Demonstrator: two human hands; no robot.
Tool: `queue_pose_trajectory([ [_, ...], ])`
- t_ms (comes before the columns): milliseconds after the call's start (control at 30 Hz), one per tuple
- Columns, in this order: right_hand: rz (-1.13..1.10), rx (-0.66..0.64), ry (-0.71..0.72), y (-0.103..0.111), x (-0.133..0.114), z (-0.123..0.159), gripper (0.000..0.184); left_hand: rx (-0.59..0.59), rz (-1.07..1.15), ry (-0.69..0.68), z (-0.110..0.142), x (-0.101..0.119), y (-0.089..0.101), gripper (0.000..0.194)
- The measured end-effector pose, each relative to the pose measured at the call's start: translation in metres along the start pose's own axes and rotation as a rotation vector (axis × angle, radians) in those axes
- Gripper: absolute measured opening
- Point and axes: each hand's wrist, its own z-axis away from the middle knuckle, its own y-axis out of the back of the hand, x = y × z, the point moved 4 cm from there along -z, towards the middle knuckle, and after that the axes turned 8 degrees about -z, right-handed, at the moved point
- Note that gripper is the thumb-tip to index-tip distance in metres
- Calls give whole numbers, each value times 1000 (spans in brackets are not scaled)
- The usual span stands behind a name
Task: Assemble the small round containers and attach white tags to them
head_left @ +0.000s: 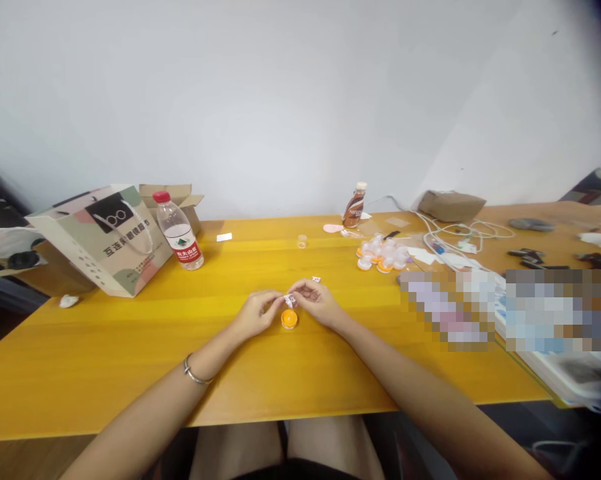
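My left hand (259, 312) and my right hand (318, 301) meet above the middle of the table, fingertips pinched on a small white printed piece (289, 301), perhaps a wrapper or sticker. Its exact kind is too small to make out. Right below it on the table lies a small round orange cap-like piece (289, 320) with a pale rim. Just beyond my right fingers is another small white printed scrap (316, 279). A clear little cup (302, 241) stands farther back.
On the yellow table (230, 387), a paper bag (115, 247) and a water bottle (180, 233) stand at left. Several clear-and-orange small containers (383, 253), a brown drink bottle (355, 207), white cables (460, 233) and a cardboard box (450, 205) are at right.
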Motion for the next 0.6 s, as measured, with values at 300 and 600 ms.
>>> queue_pose_trajectory([
  [300,-13,7,-92,2,7,-3,24,15,39,-6,0,4,1,25],
  [600,683,471,85,82,-7,-15,21,83,34,151,-1,-7,3,23],
])
